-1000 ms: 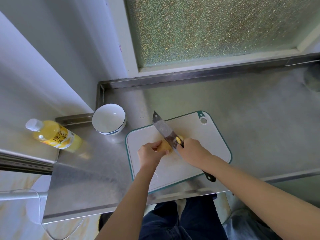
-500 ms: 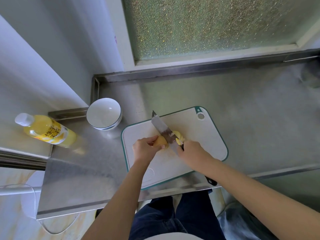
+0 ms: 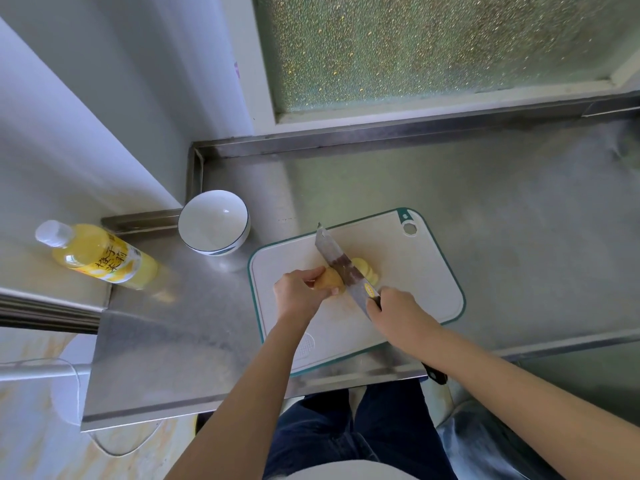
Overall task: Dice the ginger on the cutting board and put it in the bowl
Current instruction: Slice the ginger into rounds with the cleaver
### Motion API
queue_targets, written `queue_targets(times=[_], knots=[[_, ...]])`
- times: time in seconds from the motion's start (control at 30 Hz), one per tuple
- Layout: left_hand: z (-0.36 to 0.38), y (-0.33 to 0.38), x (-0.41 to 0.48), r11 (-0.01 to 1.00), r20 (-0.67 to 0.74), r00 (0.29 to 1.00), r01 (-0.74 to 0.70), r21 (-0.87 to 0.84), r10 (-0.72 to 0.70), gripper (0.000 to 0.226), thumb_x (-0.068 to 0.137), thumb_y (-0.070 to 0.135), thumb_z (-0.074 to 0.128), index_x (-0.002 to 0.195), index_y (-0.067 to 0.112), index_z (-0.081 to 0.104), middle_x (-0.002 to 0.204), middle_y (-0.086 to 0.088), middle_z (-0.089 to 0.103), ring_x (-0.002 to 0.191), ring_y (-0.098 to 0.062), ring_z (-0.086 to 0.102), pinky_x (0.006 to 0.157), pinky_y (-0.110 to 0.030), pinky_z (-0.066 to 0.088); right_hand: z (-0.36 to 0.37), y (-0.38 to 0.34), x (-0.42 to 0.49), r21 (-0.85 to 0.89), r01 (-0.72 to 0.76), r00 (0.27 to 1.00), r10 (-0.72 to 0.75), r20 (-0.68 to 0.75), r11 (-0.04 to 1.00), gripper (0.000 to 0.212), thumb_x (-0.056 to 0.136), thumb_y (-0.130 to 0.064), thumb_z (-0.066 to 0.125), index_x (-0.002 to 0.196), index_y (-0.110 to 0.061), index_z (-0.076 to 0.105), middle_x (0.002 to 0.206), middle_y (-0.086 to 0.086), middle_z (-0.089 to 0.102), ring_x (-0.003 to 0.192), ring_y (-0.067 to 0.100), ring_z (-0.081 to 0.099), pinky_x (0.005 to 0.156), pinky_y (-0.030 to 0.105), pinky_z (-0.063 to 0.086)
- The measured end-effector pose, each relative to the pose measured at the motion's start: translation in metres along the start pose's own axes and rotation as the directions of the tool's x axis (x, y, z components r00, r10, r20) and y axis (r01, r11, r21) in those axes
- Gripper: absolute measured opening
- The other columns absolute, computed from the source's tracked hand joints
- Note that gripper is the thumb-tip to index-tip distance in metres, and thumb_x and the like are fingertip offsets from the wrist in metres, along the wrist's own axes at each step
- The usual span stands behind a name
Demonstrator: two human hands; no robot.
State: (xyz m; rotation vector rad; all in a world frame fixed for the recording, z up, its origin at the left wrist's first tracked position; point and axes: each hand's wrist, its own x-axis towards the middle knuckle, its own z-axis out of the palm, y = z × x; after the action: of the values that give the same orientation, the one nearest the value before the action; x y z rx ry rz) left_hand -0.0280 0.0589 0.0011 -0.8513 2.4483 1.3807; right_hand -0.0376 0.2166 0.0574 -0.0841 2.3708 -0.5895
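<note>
The step in hand is slicing, the first cut toward dice. The ginger (image 3: 329,280) lies near the middle of the board (image 3: 408,271), which sits on the counter (image 3: 519,220). The left hand (image 3: 298,292) is closed round the uncut end of the ginger, fingers curled over it just beside the blade. The right hand (image 3: 398,313) is wrapped tight on the handle of the knife (image 3: 341,263), whose blade stands across the ginger with its tip pointing away toward the bowl (image 3: 214,221). On the far side of the blade a few pale slices (image 3: 365,268) lean together, fanned on the board. The bowl stands empty, off the board's far left corner and apart from it.

As I judge it, the task is early: nothing is diced yet. Next come more slices, with the left fingers creeping back from the edge, then stacking and cross-cutting the slices.
</note>
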Motion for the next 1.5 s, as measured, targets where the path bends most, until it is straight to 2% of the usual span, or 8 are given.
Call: queue_targets(times=[0.13,0.43,0.7,0.9,1.0,1.13,1.3,1.5], knots=[[0.0,0.002,-0.001,1.0,-0.009,1.0,-0.005,0.005,0.005,0.051,0.061,0.022,0.085,0.11,0.017,0.069,0.102,-0.002,0.071,0.089,-0.013,0.064,0.081,-0.016,0.044,-0.001,-0.018,0.024,0.011,0.034,0.999,-0.034,-0.007,0.999,0.03,0.098,-0.023,0.039,0.097,0.001,0.057,0.102,0.024,0.063,0.095,0.036,0.059,0.072,0.031,0.041],[0.003,0.003,0.0,1.0,-0.014,1.0,-0.005,0.011,0.005,0.052,0.061,0.024,0.085,0.11,0.016,0.069,0.105,-0.002,0.071,0.092,-0.014,0.064,0.087,-0.022,0.049,0.002,-0.025,0.047,0.039,0.046,0.999,-0.045,-0.027,0.998,0.02,0.097,-0.021,0.04,0.082,-0.009,0.046,0.064,0.0,0.044,0.07,0.026,0.048,0.063,0.029,0.034],[0.001,0.003,-0.002,1.0,-0.016,1.0,0.017,0.005,-0.017,0.051,0.063,0.022,0.084,0.111,0.016,0.069,0.104,-0.002,0.071,0.089,-0.011,0.063,0.082,-0.014,0.043,0.003,-0.014,0.025,0.026,0.042,0.999,-0.042,-0.005,0.999,0.029,0.098,-0.023,0.038,0.092,-0.002,0.056,0.097,0.023,0.062,0.096,0.036,0.06,0.068,0.026,0.034],[0.001,0.004,-0.003,1.0,-0.008,1.0,0.026,0.011,-0.026,0.05,0.065,0.024,0.083,0.113,0.018,0.068,0.105,-0.002,0.071,0.09,-0.011,0.063,0.082,-0.013,0.041,0.004,0.016,0.004,-0.006,0.012,1.0,-0.011,0.027,1.0,0.037,0.098,-0.025,0.038,0.062,-0.019,0.03,0.084,0.012,0.052,0.076,0.023,0.044,0.062,0.025,0.027],[0.001,0.004,-0.004,0.999,-0.006,0.999,0.032,-0.004,-0.032,0.051,0.065,0.023,0.083,0.113,0.018,0.068,0.106,-0.002,0.07,0.09,-0.011,0.062,0.081,-0.014,0.041,0.004,0.015,0.005,-0.004,0.004,1.0,-0.004,0.006,1.0,0.035,0.098,-0.024,0.038,0.065,-0.015,0.034,0.095,0.021,0.06,0.079,0.027,0.048,0.065,0.025,0.029],[0.002,0.003,-0.005,1.0,-0.009,1.0,0.025,-0.011,-0.025,0.051,0.064,0.023,0.083,0.112,0.019,0.068,0.105,-0.001,0.07,0.09,-0.012,0.061,0.077,-0.015,0.039,0.004,0.004,0.01,-0.006,0.003,1.0,-0.003,0.017,1.0,0.038,0.099,-0.023,0.037,0.063,-0.009,0.037,0.076,0.013,0.053,0.08,0.03,0.051,0.064,0.027,0.033],[0.002,0.003,-0.006,1.0,-0.019,1.0,0.014,-0.009,-0.015,0.051,0.063,0.022,0.083,0.112,0.018,0.068,0.104,-0.002,0.07,0.091,-0.014,0.063,0.078,-0.017,0.042,0.016,-0.015,0.037,0.059,0.032,0.999,-0.031,-0.015,0.998,0.032,0.098,-0.023,0.039,0.099,0.002,0.059,0.1,0.023,0.064,0.094,0.037,0.061,0.068,0.03,0.039],[0.003,0.003,-0.005,1.0,-0.02,1.0,0.012,-0.012,-0.013,0.049,0.062,0.021,0.084,0.11,0.019,0.069,0.101,-0.002,0.071,0.091,-0.015,0.064,0.079,-0.018,0.044,0.024,-0.016,0.048,0.082,0.059,0.998,-0.055,-0.042,0.995,0.03,0.098,-0.024,0.04,0.092,-0.001,0.057,0.091,0.019,0.063,0.086,0.033,0.061,0.067,0.03,0.04]])
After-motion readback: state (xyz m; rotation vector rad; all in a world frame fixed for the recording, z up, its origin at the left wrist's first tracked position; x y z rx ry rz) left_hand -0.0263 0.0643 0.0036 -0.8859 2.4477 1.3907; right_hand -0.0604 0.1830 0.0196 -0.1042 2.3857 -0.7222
